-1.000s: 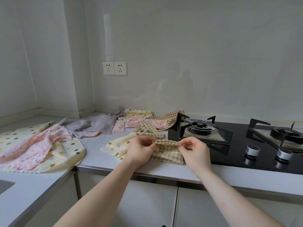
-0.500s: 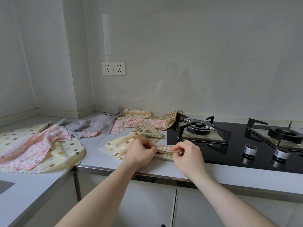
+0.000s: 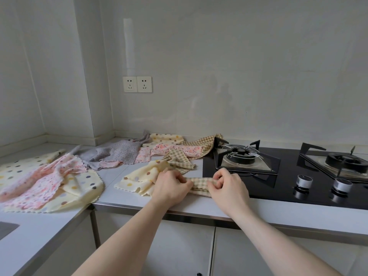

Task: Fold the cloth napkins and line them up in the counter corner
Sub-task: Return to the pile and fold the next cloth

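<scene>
Both forearms extend forward over the front edge of the pale grey bench. The left hand and right hand lie knuckles-up, close together. Each hand's curled fingers pinch one end of the folded beige-and-cream checked cloth napkin, which rests on the bench just beside the black glass gas hob. The left hand overlaps a cream polka-dot cloth napkin. Other unfolded napkins lie farther back and left.
</scene>
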The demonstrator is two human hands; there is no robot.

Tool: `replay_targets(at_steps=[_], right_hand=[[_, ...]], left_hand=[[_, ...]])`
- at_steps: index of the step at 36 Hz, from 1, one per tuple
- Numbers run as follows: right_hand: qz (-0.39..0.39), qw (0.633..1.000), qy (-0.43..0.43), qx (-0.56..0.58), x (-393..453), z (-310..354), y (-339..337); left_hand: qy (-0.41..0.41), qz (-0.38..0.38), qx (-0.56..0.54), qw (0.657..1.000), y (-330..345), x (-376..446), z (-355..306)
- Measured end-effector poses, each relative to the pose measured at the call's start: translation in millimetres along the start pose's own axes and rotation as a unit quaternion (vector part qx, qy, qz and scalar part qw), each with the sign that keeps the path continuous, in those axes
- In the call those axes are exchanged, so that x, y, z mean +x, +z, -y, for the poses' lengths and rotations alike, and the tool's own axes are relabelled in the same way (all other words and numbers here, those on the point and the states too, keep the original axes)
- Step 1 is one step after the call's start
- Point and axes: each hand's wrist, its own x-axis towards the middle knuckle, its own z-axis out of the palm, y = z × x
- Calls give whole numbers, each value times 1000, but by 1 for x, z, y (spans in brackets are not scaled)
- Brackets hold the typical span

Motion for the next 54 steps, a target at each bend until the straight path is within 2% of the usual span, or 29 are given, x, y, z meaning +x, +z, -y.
replay_targets(at_steps=[9,12,18,22,28,33,37,41,44,46,51,54], right_hand=[[71,993,36,-91,0,3,-2],[83,995,35,-47,2,5,-5],[104,982,77,138,2,3,-11],[114,972,79,188,2,3,-13],[105,969,59,215,3,-2,-16],[116,964,40,236,4,-6,-12],[109,969,60,212,5,-2,-14],[113,967,126,191,7,8,-25],[161,949,191,192,19,21,-42],[197,924,249,214,32,35,-62],[217,900,294,237,56,76,-147],[223,893,308,240,59,93,-205]], left_hand=[[-19,56,95,994,1,2,-2],[-15,67,76,995,-1,1,-3],[-33,50,-40,997,-7,2,-2],[-37,45,-86,995,-7,2,1],[-35,64,-109,991,-7,3,3],[-18,67,-77,995,0,6,4],[-18,79,-60,995,-1,10,3],[-57,132,-70,987,-15,14,-6],[-133,229,-72,962,-37,24,-22],[-161,263,-81,948,-58,29,-40],[-138,266,-86,950,-125,36,-102],[-123,313,-113,935,-160,41,-147]])
